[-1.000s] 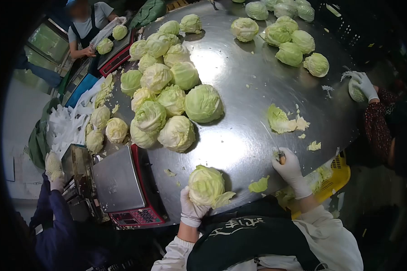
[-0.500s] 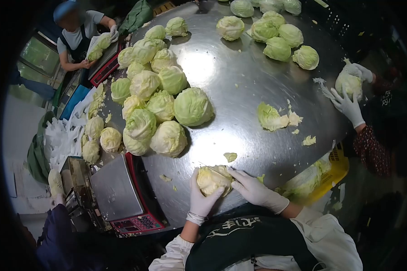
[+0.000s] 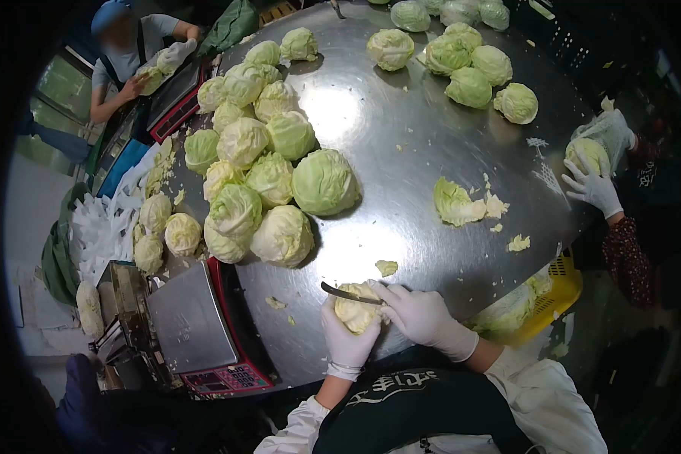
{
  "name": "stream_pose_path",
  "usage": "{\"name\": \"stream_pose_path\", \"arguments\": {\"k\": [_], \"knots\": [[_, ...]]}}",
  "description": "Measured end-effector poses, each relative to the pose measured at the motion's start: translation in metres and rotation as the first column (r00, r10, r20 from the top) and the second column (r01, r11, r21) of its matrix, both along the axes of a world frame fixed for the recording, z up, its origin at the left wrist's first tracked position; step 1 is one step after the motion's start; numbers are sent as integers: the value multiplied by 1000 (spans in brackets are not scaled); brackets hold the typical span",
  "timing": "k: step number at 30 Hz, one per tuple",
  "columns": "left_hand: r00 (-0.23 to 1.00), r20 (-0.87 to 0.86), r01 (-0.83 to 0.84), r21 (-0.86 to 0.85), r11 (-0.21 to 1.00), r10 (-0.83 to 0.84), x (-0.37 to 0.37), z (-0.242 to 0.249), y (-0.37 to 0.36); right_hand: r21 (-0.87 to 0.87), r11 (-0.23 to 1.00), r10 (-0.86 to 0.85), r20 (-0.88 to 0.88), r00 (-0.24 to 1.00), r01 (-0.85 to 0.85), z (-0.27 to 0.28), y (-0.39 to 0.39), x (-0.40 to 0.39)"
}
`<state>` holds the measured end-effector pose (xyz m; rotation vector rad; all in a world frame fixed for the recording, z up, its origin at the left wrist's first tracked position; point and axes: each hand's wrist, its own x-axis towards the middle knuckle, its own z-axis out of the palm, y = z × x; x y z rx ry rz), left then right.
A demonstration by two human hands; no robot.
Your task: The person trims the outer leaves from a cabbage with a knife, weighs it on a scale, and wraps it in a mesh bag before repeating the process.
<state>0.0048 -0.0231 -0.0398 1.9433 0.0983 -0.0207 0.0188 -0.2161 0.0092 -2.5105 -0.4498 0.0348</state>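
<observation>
At the near edge of the metal table, my left hand (image 3: 348, 340), in a white glove, is wrapped round the left and lower side of a pale cabbage (image 3: 356, 314). My right hand (image 3: 416, 314), also gloved, is closed on a knife at the cabbage's right side. The knife's dark curved blade (image 3: 344, 293) points left and lies across the top of the cabbage. The handle is hidden in my fingers. Just above the cabbage lies a loose leaf piece (image 3: 387, 268).
Many cabbages (image 3: 268, 178) are grouped at left beside a red scale (image 3: 197, 321). More cabbages (image 3: 469, 87) sit at the back. Trimmed leaves (image 3: 458, 203) lie at right, near a yellow basket (image 3: 560, 291). One co-worker handles a cabbage at right, another at the upper left.
The curved blade now shows clearly over the cabbage, and my right hand has closed round the knife. The co-worker's hand at the lower left has left the long pale vegetable.
</observation>
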Motion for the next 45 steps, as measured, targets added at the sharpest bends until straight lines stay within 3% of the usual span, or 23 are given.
{"name": "stream_pose_path", "arguments": {"k": [4,7,8,9,11,13,14,15,17,19,21,23,27,31,33,36,38,39,41,42,43,44,45], "knots": [[1000,29,6,82,997,-9,2,2,-3,31,999,11,-71,997,-9,-2,-1,9],[998,-64,-34,-92,995,28,0,5,-5,107,992,-56,-74,996,64,-21,-4,22],[985,133,86,182,980,-111,-7,15,-7,178,974,-129,-88,988,143,-28,-7,26],[914,284,137,458,878,-291,-12,24,-10,11,985,-160,-307,938,172,-7,-19,47],[875,281,201,531,824,-394,-17,27,-8,88,984,-112,-372,921,155,-24,-35,59],[936,234,194,276,941,-262,-17,7,11,97,981,-121,-383,916,170,-45,-40,57],[979,102,179,-17,984,-177,-24,-9,22,106,978,-124,-394,911,179,-53,-43,57],[981,102,169,-14,986,-167,-29,-7,27,108,980,-114,-394,912,169,-49,-43,55],[1000,-27,-3,-253,967,-4,-38,0,41,154,929,-228,-481,847,338,-42,-36,50],[997,-65,-56,-265,963,40,-46,-3,43,250,910,-190,-457,869,330,-13,-23,30],[997,8,-78,-142,987,80,-50,-8,33,335,886,-160,-426,890,320,-8,-11,8],[994,-6,-109,-145,983,109,-46,-4,26,375,926,60,-286,956,53,-11,-1,-11],[991,-46,-133,-139,981,128,-44,1,21,231,970,147,-321,936,-72,-6,7,-19],[993,-2,-121,-38,992,121,-39,-5,24,270,952,175,-103,979,-142,-30,8,-11],[993,-21,-118,-109,987,116,-33,-4,25,285,949,157,-48,986,-137,-43,9,-5],[993,-73,-107,-229,968,93,-26,-3,28,477,877,79,-24,997,-58,-64,9,-1],[992,-103,-102,-272,957,76,-24,-2,36,628,699,43,-514,857,341,-70,7,-1],[984,-173,-101,-286,953,52,-24,-1,43,630,698,48,-516,855,341,-64,6,-1],[969,-245,-104,-298,949,30,-26,2,57,653,458,250,-746,617,603,-51,4,2],[995,-91,-41,-42,998,37,-28,9,64,653,457,254,-746,615,604,-52,8,0],[998,61,-14,226,974,0,-24,29,63,667,312,366,-742,562,677,-53,15,-4],[969,215,-10,521,853,-120,-24,52,58,646,163,476,-714,514,746,-54,23,-6],[971,207,-8,526,851,-119,-24,59,51,640,161,482,-715,506,751,-48,30,-8]]}}
